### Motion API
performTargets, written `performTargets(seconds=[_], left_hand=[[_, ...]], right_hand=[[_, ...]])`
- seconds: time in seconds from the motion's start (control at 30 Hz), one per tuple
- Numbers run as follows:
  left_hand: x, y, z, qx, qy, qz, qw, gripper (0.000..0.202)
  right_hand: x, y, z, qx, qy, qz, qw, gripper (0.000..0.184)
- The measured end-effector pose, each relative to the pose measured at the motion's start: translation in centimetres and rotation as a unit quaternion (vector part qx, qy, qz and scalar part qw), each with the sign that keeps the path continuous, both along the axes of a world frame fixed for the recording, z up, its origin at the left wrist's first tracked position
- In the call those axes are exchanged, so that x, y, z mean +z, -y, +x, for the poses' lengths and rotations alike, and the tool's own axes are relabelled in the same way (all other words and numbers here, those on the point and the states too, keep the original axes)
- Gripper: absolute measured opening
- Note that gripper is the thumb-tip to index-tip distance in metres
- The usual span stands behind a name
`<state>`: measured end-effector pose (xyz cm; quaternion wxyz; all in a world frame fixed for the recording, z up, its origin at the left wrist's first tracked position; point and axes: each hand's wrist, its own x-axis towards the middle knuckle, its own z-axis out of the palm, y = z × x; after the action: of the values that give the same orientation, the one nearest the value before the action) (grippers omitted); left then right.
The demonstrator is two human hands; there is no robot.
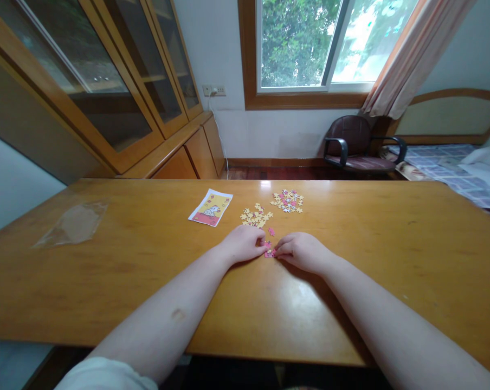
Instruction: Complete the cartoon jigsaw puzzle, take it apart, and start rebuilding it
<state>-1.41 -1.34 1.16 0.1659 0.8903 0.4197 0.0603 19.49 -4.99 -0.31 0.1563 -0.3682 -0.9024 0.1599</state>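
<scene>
A small cluster of pink jigsaw puzzle pieces (270, 254) lies on the wooden table between my hands. From the left, my left hand (247, 244) rests against the cluster, its fingers curled and pressed on a puzzle piece. My right hand (304, 251) meets the cluster from the other side, thumb and fingers pinched on a piece at its edge. One loose pink puzzle piece (271, 232) lies just beyond the fingers. Behind my left hand spreads a pile of mostly yellow puzzle pieces (255, 216). The exact pieces under the fingertips are partly hidden.
Farther back is a second pile of mixed pink, yellow and white pieces (288, 200). A picture card (211, 208) lies left of the piles. Clear plastic wrapping (76, 223) is on the table's left side. An office chair (353, 143) stands past the table (391, 238).
</scene>
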Motion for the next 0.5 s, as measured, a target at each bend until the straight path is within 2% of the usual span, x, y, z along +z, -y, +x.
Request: performTargets(seconds=[0.27, 0.43, 0.5], left_hand=[[0.1, 0.1, 0.1, 0.004, -0.002, -0.012, 1.0, 0.024], [0.0, 0.0, 0.0, -0.001, -0.004, -0.005, 1.0, 0.022], [0.1, 0.0, 0.0, -0.003, -0.005, -0.002, 1.0, 0.023]], right_hand=[[-0.1, 0.1, -0.1, -0.005, -0.01, -0.013, 1.0, 0.021], [0.7, 0.2, 0.1, -0.01, -0.017, -0.034, 0.999, 0.019], [1.0, 0.1, 0.4, -0.033, -0.015, -0.027, 0.999, 0.02]])
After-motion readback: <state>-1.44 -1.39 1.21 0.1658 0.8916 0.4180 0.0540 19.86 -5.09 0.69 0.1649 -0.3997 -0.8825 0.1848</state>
